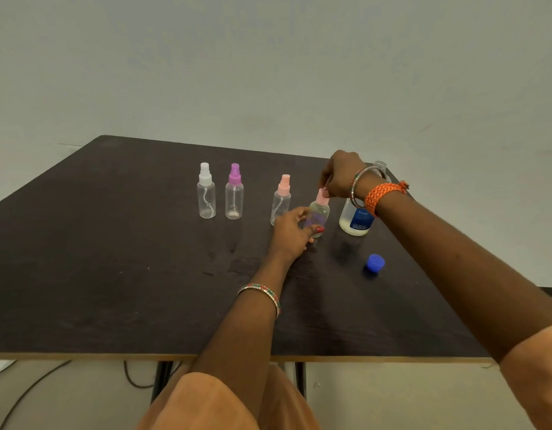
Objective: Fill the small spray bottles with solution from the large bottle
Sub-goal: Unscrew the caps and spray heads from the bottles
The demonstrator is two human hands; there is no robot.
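Capping or uncapping the fourth small spray bottle [318, 214], by the look of it: left hand [291, 231] wrapped around the clear body, fingers curled on it, steadying it upright on the dark surface [113, 259]; right hand [341, 178] above, fingers pinched around the pink spray cap [322, 195], seemingly twisting. Cannot tell from the cap alone whether coming off or going on, though a faint tint inside hints at some liquid already in. Large bottle [357, 217] standing just right of the held bottle, open at the neck, pale solution filling only the lower part, blue cap [375, 262] lying off it, nearer the person. Left of the held bottle, in a row: pink-capped spray bottle [281, 201] just beside, then purple-capped [234, 193] and white-capped [206, 192] further off, all three apparently empty, dip tubes visible. Next move likely: finish the cap, then reach for the neighbouring pink-capped one, keeping a firm hold while twisting to avoid tipping.
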